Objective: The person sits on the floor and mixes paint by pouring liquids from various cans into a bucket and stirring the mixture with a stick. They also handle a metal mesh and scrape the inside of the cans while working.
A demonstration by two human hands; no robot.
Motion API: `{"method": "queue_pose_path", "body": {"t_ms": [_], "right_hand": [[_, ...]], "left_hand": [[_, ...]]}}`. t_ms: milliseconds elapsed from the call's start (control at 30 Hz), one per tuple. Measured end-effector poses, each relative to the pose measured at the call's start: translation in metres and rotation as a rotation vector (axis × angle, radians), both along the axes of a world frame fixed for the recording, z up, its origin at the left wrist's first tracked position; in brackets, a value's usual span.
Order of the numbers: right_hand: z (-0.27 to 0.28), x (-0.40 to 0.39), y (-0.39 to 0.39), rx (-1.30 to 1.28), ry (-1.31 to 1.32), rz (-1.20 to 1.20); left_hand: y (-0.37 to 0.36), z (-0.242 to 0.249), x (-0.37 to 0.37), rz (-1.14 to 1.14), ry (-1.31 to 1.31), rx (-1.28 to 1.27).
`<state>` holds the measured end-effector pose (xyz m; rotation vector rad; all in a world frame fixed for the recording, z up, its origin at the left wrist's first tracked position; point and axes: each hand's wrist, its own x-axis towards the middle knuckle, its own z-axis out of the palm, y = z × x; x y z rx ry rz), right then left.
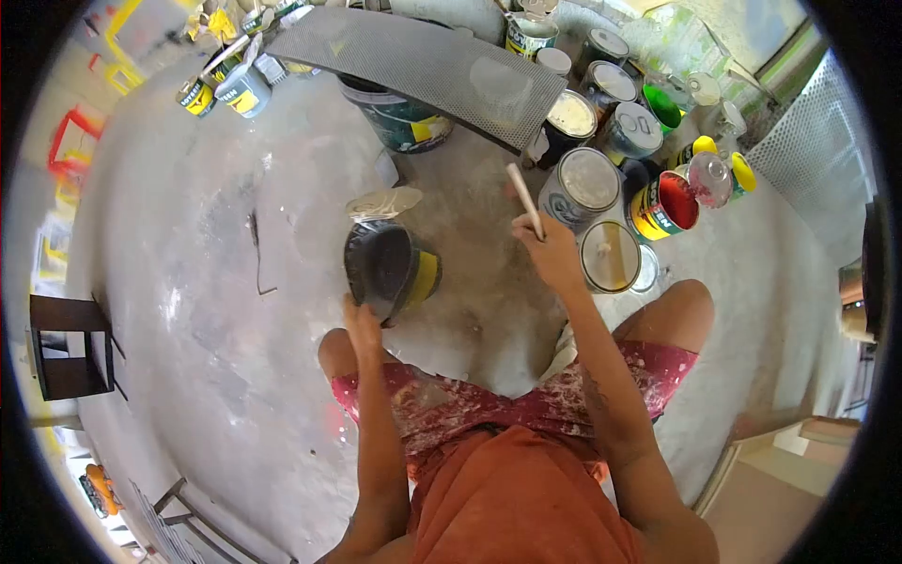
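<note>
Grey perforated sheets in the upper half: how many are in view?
2: a long grey perforated sheet partly covering a dark round bucket, and a second perforated sheet at the picture's upper right. More may be hidden.

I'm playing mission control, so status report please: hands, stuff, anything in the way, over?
Left fingers holding dark bucket at its rim. Right fingers gripping pale stick, outside the bucket. Paint cans crowding close on the right.
</note>
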<state>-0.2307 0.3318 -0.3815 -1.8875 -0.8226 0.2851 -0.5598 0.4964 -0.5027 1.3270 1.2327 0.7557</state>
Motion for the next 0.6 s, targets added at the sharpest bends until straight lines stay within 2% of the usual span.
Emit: {"method": "queue_pose_path", "body": {"t_ms": [33, 67, 133, 167, 200, 267, 367, 400, 500, 533, 567, 600], "right_hand": [[0.013, 0.003, -0.009, -0.037, 0.182, 0.059], [0.025, 0.008, -0.015, -0.053, 0.179, 0.062], [0.051, 0.014, -0.021, -0.443, 0.112, 0.017], [0.074, 0.005, -0.02, -0.487, 0.122, -0.022], [0.073, 0.001, -0.023, -0.507, 0.117, -0.011], [0.074, 0.001, -0.026, -0.227, 0.143, -0.048], [0.089, 0.009, -0.043, -0.13, 0.155, -0.048], [0.097, 0.016, -0.051, -0.194, 0.13, -0.08], [0.118, 0.053, -0.072, -0.182, -0.245, -0.051], [0.13, 0.065, -0.077, -0.147, -0.363, -0.018], [0.142, 0.077, -0.084, -0.223, -0.456, -0.004], [0.154, 0.085, -0.088, -0.301, -0.547, 0.013]], "left_hand": [[-0.02, 0.002, 0.021, 0.054, -0.069, -0.075], [-0.036, 0.001, 0.042, 0.109, -0.137, -0.148], [-0.055, -0.009, 0.07, 0.102, -0.176, -0.258], [-0.063, -0.013, 0.079, 0.094, -0.212, -0.354], [-0.07, -0.019, 0.084, 0.108, -0.214, -0.371], [-0.071, -0.022, 0.095, -0.095, 0.167, -0.027], [-0.066, -0.01, 0.091, -0.127, 0.244, -0.01], [-0.069, -0.011, 0.092, -0.152, 0.24, -0.025], [-0.076, -0.021, 0.096, -0.071, 0.154, -0.134], [-0.081, -0.026, 0.094, -0.025, 0.274, -0.011], [-0.088, -0.031, 0.094, 0.021, 0.392, 0.112], [-0.091, -0.013, 0.096, 0.004, 0.385, 0.099]]}}
